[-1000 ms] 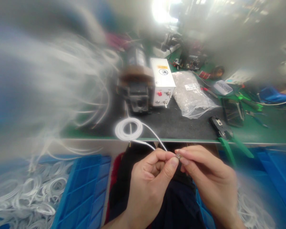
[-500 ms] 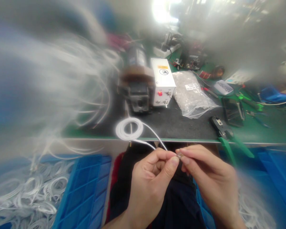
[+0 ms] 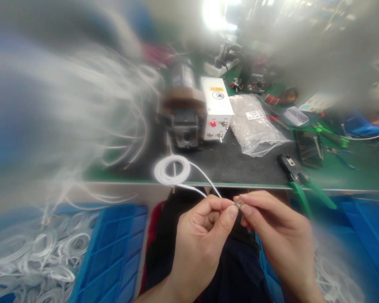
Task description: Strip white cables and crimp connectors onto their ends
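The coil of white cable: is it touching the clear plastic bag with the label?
Apart. The head view shows it: the coil of white cable lies nearer, the clear plastic bag farther right, with black mat visible between them.

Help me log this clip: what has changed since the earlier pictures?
Slightly more of the small clear piece now shows between the fingertips of the bare left hand and right hand; nothing was let go. The white coiled cable and green-handled black hand tool stayed put.

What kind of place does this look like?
Probably a cable-assembly workshop: a coil of white cable at the workbench edge, a green-handled hand tool, and a blue bin holding many similar coils.
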A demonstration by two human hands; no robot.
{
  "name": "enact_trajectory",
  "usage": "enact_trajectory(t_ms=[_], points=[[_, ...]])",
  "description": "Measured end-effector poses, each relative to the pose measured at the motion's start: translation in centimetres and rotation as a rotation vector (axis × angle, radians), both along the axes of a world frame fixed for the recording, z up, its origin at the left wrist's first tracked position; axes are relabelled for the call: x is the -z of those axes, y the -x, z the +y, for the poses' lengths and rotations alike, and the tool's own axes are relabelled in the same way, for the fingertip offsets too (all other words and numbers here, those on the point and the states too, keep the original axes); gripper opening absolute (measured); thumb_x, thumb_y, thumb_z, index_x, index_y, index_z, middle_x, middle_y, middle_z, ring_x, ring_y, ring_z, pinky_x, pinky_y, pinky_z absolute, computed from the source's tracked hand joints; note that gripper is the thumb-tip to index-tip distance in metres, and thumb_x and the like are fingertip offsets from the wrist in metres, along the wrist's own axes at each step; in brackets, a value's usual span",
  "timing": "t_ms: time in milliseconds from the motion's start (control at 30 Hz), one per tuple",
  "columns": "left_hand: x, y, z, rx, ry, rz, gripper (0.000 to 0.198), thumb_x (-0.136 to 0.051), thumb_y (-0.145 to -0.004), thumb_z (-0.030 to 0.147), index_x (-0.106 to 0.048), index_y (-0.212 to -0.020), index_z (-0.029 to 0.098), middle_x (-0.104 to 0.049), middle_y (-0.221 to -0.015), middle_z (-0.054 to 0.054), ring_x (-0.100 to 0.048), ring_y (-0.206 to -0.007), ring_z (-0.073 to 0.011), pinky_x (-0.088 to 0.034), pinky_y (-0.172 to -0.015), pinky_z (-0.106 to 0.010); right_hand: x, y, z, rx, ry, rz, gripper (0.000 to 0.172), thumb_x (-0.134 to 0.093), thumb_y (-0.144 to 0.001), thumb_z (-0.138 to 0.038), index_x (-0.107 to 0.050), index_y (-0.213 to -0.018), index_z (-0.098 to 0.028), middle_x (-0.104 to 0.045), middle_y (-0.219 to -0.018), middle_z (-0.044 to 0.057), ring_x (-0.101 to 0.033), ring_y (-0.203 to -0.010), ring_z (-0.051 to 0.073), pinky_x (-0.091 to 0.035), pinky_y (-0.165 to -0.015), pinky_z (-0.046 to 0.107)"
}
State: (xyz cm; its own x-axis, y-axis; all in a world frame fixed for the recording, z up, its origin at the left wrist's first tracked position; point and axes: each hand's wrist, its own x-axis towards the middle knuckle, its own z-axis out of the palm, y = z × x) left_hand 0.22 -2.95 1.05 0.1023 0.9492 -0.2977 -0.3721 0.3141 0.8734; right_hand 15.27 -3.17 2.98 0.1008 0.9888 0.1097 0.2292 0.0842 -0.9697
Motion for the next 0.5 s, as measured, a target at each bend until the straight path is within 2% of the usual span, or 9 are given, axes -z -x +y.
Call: enact_trajectory(t_ms=[200, 367, 500], points=[[0.0, -0.2, 0.1, -0.003, -0.003, 0.032, 0.015, -0.082, -0.098, 0.030, -0.079, -0.089, 0.019, -0.068, -0.072, 0.001, -0.052, -0.056, -0.0069, -0.046, -0.053, -0.014, 0.4, 0.0, -0.1, 0.033, 0.009, 0.038, 0.017, -0.082, -0.097, -0.016, -0.088, -0.106, -0.030, -0.083, -0.101, 0.002, -0.071, -0.071, 0.014, -0.062, -0.063, 0.023], [0.2, -0.1, 0.0, -0.005, 0.025, 0.059, 0.018, -0.082, -0.098, 0.034, -0.078, -0.090, 0.017, -0.068, -0.066, 0.001, -0.056, -0.054, -0.0096, -0.046, -0.051, -0.017, 1.6, -0.5, -0.3, 0.155, 0.097, 0.253, 0.014, -0.083, -0.098, -0.022, -0.086, -0.110, -0.027, -0.083, -0.106, 0.006, -0.070, -0.069, 0.014, -0.059, -0.055, 0.023], [0.3, -0.1, 0.0, -0.012, 0.016, 0.036, 0.016, -0.082, -0.097, 0.031, -0.079, -0.090, 0.018, -0.069, -0.066, 0.001, -0.056, -0.054, -0.0085, -0.044, -0.051, -0.015, 1.7, -0.6, -0.4, 0.127, 0.127, 0.312, 0.013, -0.083, -0.098, -0.021, -0.086, -0.110, -0.026, -0.083, -0.108, 0.006, -0.071, -0.072, 0.014, -0.060, -0.058, 0.021]])
